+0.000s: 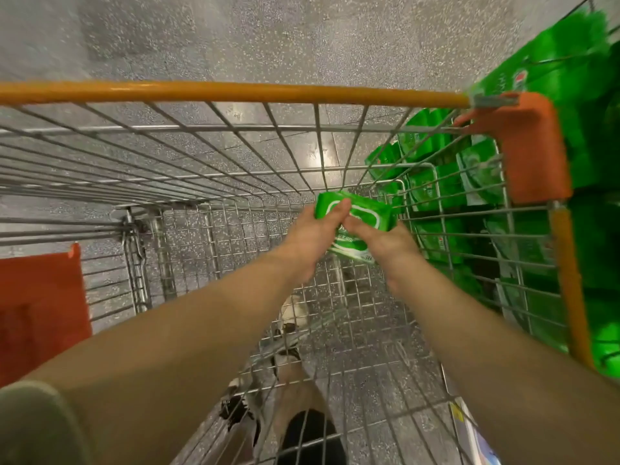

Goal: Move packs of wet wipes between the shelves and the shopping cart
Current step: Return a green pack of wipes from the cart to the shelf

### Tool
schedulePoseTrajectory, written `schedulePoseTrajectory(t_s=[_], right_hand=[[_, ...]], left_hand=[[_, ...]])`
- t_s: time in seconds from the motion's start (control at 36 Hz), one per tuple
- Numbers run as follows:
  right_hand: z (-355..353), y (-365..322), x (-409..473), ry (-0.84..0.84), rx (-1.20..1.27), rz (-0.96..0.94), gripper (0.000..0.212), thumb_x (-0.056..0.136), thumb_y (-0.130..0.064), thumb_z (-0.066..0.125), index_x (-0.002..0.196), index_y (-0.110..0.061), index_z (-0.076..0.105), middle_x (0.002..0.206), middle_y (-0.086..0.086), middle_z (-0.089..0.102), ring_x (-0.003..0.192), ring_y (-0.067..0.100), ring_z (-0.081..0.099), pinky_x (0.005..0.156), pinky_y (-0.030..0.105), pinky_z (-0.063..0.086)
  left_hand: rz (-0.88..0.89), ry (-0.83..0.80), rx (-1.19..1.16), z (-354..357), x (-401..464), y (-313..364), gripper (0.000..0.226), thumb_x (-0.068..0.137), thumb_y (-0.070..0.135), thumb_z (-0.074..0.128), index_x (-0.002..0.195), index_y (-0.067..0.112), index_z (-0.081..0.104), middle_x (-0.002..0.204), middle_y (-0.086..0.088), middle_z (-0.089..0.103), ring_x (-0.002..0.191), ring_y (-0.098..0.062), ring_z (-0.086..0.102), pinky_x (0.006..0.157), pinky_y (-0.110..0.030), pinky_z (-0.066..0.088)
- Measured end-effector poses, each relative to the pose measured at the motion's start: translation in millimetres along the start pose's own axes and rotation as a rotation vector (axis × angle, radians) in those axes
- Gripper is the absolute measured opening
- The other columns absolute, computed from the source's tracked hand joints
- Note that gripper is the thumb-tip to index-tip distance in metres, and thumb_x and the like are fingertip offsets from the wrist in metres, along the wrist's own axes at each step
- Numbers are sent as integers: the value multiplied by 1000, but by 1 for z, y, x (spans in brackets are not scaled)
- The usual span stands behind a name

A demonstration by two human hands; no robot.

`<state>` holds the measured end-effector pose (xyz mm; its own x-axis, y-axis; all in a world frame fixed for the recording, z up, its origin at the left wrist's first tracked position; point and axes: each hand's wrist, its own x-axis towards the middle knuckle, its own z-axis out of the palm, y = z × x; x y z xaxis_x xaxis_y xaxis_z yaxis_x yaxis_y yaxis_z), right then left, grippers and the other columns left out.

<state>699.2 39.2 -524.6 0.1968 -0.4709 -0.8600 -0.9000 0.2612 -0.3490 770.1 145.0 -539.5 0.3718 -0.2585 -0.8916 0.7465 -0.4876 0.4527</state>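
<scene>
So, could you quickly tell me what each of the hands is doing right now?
Left hand: holding the green wipes pack.
Right hand: holding the same pack.

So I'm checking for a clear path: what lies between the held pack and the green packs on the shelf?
In the head view, the cart's wire side wall stands between the held pack and the shelf packs; nothing else shows there.

The green plastic pack of wet wipes (355, 226) carries a white-bordered label panel and a line of white characters, too blurred to read. Right of it, the green shelf packs (543, 82) show a round red, white and blue logo, its lettering illegible.
</scene>
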Motion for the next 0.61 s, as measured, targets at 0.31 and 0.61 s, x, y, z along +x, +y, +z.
schedulePoseTrajectory(t_s=[0.31, 0.61], right_hand=[[-9, -21, -100, -92, 120, -227, 90, 59, -56, 88, 127, -23, 40, 116, -4, 61, 100, 17, 61, 84, 34, 45], [-19, -24, -277, -89, 255, -724, 70, 75, -15, 88, 129, -29, 46, 106, -17, 71, 92, -5, 69, 79, 16, 57]], left_hand=[[258, 166, 26, -29, -117, 25, 38, 93, 58, 65, 117, 34, 48, 107, 11, 66, 94, -8, 65, 81, -31, 55], [564, 117, 44, -83, -281, 27, 35, 99, 47, 60, 128, 36, 44, 112, 16, 64, 96, 3, 63, 81, -21, 51]])
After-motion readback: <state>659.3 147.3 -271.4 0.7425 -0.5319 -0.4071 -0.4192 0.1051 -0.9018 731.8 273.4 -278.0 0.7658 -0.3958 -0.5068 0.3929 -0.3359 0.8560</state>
